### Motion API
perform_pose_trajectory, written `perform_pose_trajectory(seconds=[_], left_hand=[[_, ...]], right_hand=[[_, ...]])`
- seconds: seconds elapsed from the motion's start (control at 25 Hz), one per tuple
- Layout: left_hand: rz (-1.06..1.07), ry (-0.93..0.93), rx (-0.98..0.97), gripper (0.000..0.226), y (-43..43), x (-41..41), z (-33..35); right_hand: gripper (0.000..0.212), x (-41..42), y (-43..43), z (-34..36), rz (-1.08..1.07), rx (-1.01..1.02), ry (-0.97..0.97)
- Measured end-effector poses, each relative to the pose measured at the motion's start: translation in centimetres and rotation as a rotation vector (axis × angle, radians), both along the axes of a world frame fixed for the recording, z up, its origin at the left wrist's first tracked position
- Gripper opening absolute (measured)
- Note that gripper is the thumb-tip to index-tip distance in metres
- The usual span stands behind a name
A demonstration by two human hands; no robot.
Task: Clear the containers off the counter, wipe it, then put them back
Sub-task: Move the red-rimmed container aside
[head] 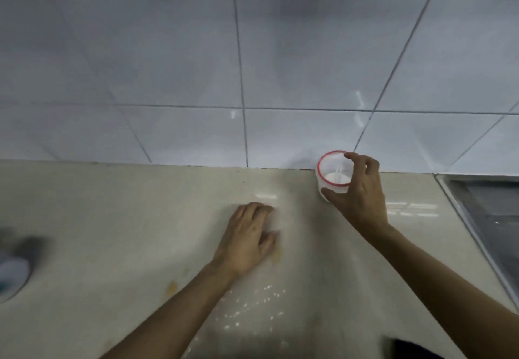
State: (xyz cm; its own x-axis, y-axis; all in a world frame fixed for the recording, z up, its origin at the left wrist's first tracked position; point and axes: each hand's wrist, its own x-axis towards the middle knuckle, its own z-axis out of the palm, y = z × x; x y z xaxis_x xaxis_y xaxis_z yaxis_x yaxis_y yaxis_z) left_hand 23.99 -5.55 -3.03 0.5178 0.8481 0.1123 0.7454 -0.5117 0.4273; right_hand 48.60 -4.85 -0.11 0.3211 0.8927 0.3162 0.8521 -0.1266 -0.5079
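The right hand (358,190) is gripping the tub (334,174) — thumb on the near side, fingers curling over the red rim — right at the back of the counter (112,218), against the tiles (168,78). Whether it is being lifted or set down, I cannot tell. The left hand (248,236) is lying flat on the counter, fingers loose, holding nothing that I can see. White crumbs (252,305) and a yellowish stain (172,285) are still showing near the front edge, so I'd judge this the clearing step — next the tub needs lifting straight up and carrying clear.
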Motion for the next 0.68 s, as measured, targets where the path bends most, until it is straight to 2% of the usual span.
perform_pose_trajectory(seconds=[0.16, 0.28, 0.44, 0.68], left_hand=[[0.098, -0.015, -0.002, 0.051, -3.4, -10.0, 1.7], [0.267, -0.003, -0.017, 0.043, -7.2, -18.9, 2.4], [0.447, -0.027, -0.062, 0.039, -13.1, -28.4, 1.7], [0.656, -0.084, -0.08, 0.034, -19.9, -38.6, 0.3]], right_hand=[[0.085, -10.1, -1.0, 1.7, 0.216, 0.017, 0.061], [0.084, -20.3, -3.4, 2.2, 0.358, -0.047, 0.173], [0.082, -31.8, -6.0, 1.3, 0.55, -0.092, 0.226], [0.086, -45.7, -9.3, 0.6, 0.702, -0.191, 0.316]])
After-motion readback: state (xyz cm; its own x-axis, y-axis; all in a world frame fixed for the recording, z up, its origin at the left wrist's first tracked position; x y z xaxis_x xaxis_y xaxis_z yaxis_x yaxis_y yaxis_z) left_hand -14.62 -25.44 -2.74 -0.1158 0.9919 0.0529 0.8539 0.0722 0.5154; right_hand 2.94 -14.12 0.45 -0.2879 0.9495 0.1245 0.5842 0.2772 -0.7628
